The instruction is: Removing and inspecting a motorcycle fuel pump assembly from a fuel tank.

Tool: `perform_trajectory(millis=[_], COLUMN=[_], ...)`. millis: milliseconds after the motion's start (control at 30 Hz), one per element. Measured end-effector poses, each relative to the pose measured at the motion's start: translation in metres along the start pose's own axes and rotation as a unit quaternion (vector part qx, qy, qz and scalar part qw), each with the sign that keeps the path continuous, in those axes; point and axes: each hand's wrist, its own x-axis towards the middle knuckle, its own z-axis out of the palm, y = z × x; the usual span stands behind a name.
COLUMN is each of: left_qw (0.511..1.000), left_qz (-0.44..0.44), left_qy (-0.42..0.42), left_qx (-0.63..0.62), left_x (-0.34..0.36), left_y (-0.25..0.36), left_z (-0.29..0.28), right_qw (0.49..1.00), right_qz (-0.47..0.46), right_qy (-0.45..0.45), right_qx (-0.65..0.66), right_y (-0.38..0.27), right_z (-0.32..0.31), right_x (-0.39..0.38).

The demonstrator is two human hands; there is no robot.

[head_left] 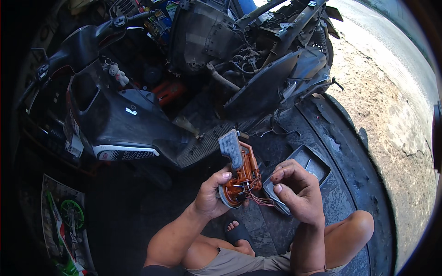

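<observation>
My left hand (214, 195) is wrapped round the base of a fuel pump assembly (246, 177) and holds it up in front of me. Its frame is orange-brown plastic, with a flat grey strainer (231, 149) at the top end. Thin reddish wires (260, 199) loop out from its lower part towards my right hand (299, 191). That hand hangs just right of the pump, fingers curled and thumb close to the fingertips. Whatever lies in its pinch, if anything, is too small to make out. Behind the right hand is a grey tray (323, 161) with a thin rod in it.
A dark scooter (124, 119) stands at the left, its ribbed footboard (209, 142) reaching towards the pump. Stripped scooter bodywork (262, 87) with loose cables rises beyond. A picture of a motorbike (69, 225) lies lower left. Rough sunlit ground (382, 106) runs along the right.
</observation>
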Motion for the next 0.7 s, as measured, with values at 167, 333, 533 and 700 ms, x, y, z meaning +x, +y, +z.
perform_trajectory(millis=[167,333,533,700], left_qw=[0.998,1.000,0.998,0.973], left_qz=[0.043,0.030,0.056,0.137], left_qy=[0.038,0.002,-0.028,0.054], left_qx=[0.035,-0.004,-0.006,0.177], left_x=[0.003,0.000,0.000,-0.004], left_y=[-0.002,-0.001,0.000,0.004], left_z=[0.002,-0.013,-0.021,-0.003], right_qw=[0.988,0.982,0.985,0.980], right_qz=[0.073,0.110,0.157,0.022], right_qy=[0.118,0.123,0.021,0.102], right_qx=[0.063,0.085,0.073,-0.172], right_y=[0.007,0.012,0.003,-0.001], right_z=[0.000,0.010,0.033,0.048], right_x=[-0.007,-0.011,-0.014,-0.015])
